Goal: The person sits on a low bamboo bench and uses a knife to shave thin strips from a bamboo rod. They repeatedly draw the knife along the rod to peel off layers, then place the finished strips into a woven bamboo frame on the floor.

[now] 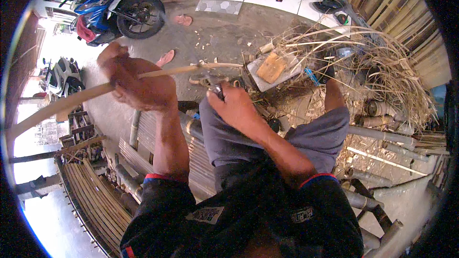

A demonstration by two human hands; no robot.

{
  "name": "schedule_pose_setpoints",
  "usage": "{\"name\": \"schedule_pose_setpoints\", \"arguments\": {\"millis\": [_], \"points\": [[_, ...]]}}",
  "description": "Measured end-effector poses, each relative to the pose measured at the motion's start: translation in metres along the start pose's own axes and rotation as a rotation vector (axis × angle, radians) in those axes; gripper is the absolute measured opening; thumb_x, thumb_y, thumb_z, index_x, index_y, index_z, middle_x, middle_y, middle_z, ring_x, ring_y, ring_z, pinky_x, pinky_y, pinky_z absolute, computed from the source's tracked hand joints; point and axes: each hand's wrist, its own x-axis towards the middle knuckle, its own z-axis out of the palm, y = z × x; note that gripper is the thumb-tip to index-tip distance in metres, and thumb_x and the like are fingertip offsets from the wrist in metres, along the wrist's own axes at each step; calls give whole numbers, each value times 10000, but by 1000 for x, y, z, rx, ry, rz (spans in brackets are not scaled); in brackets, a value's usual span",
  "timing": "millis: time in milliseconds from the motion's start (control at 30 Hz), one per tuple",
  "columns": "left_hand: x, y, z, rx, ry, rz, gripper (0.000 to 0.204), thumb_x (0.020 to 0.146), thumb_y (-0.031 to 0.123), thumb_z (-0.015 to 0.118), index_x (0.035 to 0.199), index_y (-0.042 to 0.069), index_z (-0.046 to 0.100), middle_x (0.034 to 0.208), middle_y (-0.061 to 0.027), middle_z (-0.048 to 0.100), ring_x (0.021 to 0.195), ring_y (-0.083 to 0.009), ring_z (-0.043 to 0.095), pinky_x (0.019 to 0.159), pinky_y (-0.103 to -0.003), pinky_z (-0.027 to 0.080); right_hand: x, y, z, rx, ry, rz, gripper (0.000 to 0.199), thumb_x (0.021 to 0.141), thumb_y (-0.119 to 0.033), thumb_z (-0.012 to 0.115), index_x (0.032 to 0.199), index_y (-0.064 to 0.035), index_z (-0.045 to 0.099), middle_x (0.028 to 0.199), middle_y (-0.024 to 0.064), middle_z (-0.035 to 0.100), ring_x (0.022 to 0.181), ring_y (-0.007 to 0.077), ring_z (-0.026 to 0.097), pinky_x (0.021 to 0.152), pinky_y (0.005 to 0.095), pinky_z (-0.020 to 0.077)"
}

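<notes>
A long, pale bamboo strip (pixel 62 103) runs from the left rim across to the front of my knees. My left hand (pixel 146 86) is closed round it, slightly smeared by motion. Close under the strip's thinner end, my right hand (pixel 239 110) is closed over my knee on a small tool (pixel 219 91) with a dark handle. It looks like a knife, though its blade is hard to make out. Below the strip's thin end lie short bamboo pieces (pixel 198 82).
A wooden block (pixel 272 67) rests on a pale board ahead, beside a heap of thin bamboo shavings (pixel 397 71). Bamboo poles (pixel 377 134) lie right; a slatted bamboo rack (pixel 93 191) stands left. A blue motorbike (pixel 98 7) and pink sandals (pixel 166 58) are farther off.
</notes>
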Motion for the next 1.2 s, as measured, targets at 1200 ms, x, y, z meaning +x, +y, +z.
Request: {"name": "schedule_pose_setpoints", "arguments": {"millis": [1200], "points": [[30,-31,8,-228,96,-128,399,1002,335,375,813,31,552,842,-113,588,795,-208,552,731,-337,424,97,118,44,-361,-32,33,356,874,-375,634,812,-26,611,690,240,647,668,424,660,624,528,535]]}}
